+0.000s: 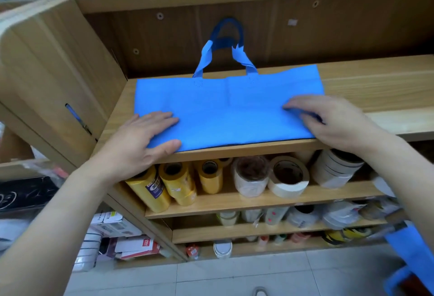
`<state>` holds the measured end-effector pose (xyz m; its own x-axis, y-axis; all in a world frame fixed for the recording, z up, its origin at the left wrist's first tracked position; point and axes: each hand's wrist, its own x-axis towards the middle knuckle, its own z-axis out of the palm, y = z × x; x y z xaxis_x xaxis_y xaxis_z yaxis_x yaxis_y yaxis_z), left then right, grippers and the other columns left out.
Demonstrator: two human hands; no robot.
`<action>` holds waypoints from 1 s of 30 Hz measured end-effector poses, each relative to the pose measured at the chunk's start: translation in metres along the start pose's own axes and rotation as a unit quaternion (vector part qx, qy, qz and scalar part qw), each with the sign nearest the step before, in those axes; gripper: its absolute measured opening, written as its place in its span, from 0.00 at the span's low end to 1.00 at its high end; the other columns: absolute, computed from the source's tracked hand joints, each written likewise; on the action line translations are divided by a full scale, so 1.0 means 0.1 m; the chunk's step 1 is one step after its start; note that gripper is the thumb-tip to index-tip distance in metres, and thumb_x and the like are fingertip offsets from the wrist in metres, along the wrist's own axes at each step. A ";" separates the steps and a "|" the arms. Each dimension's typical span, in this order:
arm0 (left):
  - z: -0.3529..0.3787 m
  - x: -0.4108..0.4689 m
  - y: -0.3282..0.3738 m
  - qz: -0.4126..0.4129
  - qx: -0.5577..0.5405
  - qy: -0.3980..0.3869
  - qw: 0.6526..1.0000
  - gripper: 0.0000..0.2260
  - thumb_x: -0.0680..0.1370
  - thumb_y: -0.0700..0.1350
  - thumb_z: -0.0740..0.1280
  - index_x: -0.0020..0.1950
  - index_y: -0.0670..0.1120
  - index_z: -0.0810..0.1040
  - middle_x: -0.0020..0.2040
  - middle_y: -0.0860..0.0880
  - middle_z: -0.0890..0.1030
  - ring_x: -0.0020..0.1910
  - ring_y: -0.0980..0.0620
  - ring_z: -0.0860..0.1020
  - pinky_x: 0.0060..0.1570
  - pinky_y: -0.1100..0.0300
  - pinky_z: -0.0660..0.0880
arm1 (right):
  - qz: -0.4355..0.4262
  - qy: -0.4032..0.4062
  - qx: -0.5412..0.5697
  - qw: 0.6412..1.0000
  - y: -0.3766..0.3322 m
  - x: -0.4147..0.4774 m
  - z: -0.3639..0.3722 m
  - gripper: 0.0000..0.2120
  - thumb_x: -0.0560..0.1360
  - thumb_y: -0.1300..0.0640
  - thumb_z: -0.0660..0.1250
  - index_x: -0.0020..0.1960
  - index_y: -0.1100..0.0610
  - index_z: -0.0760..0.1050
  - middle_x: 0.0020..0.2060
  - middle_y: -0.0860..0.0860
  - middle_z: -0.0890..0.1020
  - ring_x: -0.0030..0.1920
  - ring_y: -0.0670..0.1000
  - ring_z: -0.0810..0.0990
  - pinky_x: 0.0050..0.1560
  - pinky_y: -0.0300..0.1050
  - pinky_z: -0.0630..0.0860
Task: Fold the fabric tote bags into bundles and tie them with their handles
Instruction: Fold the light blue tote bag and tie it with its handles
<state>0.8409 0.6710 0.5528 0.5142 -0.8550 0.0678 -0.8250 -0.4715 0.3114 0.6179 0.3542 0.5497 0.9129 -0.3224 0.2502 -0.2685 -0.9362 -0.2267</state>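
The left hand (141, 140) lies flat, fingers straight, on the near left corner of the blue bag (230, 112), probably pinning it for a fold. The right hand (333, 121) curls over the bag's right end; blur hides whether it grips. The bag lies spread on the wooden desk (375, 84), its handles (225, 44) propped against the back panel. Tape rolls (288, 176) sit on the shelf below.

Single view only: a wide-angle cam on the person's head, facing forward and tilted down at a wooden shelf top (366, 89). It's pretty close in. Both forearms reach in from the bottom corners, and the blue tote bag (225, 112) sits dead centre. Below that you can see the lower shelves of tape rolls (287, 176) and the tiled floor (234, 274). Straight edges bow out toward the frame edges.
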 end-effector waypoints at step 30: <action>0.02 0.10 0.05 -0.084 0.064 0.197 0.975 0.18 0.77 0.36 0.66 0.64 0.51 0.77 0.67 0.44 0.72 0.67 0.42 0.68 0.64 0.44 0.68 | 0.264 0.176 -0.007 0.948 -0.05 0.08 0.04 0.27 0.73 0.51 0.71 0.70 0.50 0.68 0.57 0.58 0.72 0.59 0.62 0.71 0.58 0.58 0.69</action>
<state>0.8415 0.6595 0.5531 0.6736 -0.6265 0.3922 -0.7313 -0.6418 0.2309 0.6277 0.3572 0.5486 0.4919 -0.7709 0.4047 -0.6653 -0.6327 -0.3963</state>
